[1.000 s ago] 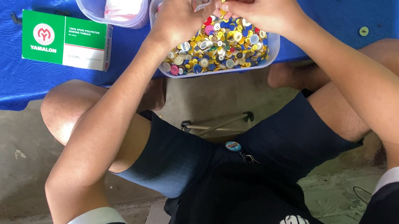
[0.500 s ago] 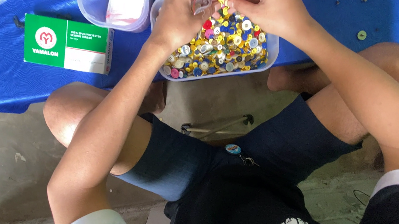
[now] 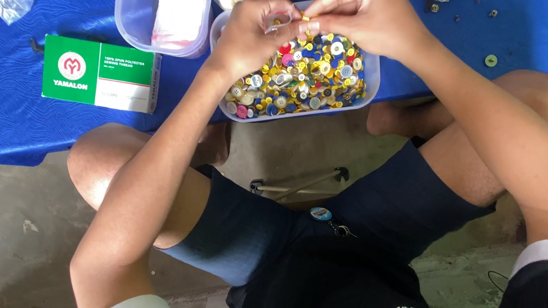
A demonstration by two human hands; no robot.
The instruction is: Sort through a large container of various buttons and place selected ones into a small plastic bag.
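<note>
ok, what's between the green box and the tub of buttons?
Head view: the empty clear tub partly sits between the green box and the tub of buttons; lower down, bare blue cloth.

Even, soft daylight fills the head view, bright enough that the blue tablecloth (image 3: 3,109) looks saturated, with no harsh glare. Under the table edge, from nine to three o'clock, a soft shadow darkens the concrete floor (image 3: 2,241). Focus is fairly sharp at twelve o'clock; the dark shirt (image 3: 342,304) at six o'clock is slightly soft, and edges bow mildly.
</note>
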